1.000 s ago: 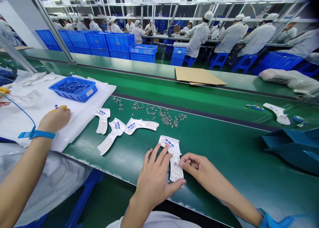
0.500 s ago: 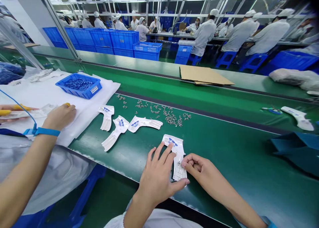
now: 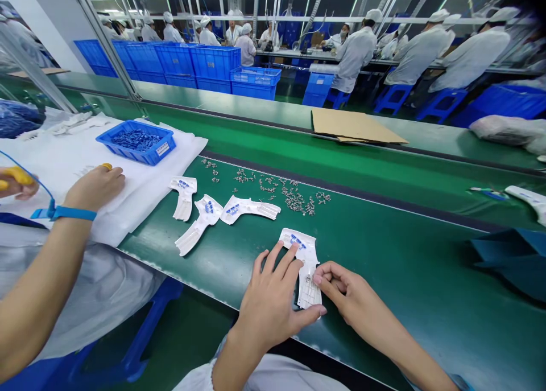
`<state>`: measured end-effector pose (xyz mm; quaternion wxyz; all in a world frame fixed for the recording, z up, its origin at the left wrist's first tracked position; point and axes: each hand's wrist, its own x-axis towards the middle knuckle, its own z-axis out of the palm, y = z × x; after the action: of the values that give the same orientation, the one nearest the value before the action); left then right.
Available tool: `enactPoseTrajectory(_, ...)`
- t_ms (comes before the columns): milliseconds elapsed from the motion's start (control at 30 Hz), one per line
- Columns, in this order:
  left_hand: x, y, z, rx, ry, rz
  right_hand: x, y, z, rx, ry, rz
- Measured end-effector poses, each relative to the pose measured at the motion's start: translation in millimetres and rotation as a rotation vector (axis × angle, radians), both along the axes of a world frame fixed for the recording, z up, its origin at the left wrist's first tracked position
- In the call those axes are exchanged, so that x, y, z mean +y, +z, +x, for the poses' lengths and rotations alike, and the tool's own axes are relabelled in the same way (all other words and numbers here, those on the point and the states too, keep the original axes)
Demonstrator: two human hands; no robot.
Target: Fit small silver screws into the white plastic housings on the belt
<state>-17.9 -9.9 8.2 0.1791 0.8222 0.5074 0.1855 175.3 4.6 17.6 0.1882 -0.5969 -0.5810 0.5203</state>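
My left hand (image 3: 269, 300) lies flat with fingers spread on a white plastic shell half (image 3: 303, 264) that rests on the green belt (image 3: 405, 266); the thumb steadies its lower end. My right hand (image 3: 341, 291) is pinched at the shell's right side, fingertips pressed together on something too small to name. Three more white shell halves (image 3: 213, 212) with blue parts lie to the left. Several small metal screws (image 3: 294, 200) are scattered just beyond.
A co-worker's hand (image 3: 94, 187) with a blue wrist strap works at left on white foam sheet (image 3: 140, 180), near a blue tray of small parts (image 3: 137, 141). Cardboard (image 3: 354, 127) lies across the belt; a blue bin (image 3: 512, 254) sits right. Workers in white sit behind.
My hands have barely moved on the shell; the right fingertips crept slightly closer to it. The co-worker's hand shifted a little on the foam sheet.
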Motion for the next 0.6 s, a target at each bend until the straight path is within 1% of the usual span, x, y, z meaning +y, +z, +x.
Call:
enactPoseTrajectory(200, 0.8, 1.0, 0.2, 0.006, -0.008, 0.002, -1.0, 0.5, 0.9, -0.004, -0.003, 0.003)
enactPoseTrajectory(367, 0.5, 0.3, 0.0, 0.010, -0.007, -0.003, 0.7, 5.4, 0.8, 0.024, 0.000, -0.054)
enactPoseTrajectory(500, 0.0, -2.5, 0.7, 0.010, -0.010, 0.020, 4.3, 6.9, 1.4, 0.021, 0.001, -0.078)
enactPoseTrajectory(600, -0.6, -3.6, 0.9, 0.007, -0.006, 0.046, 5.7, 6.2, 1.9, 0.011, 0.006, -0.070)
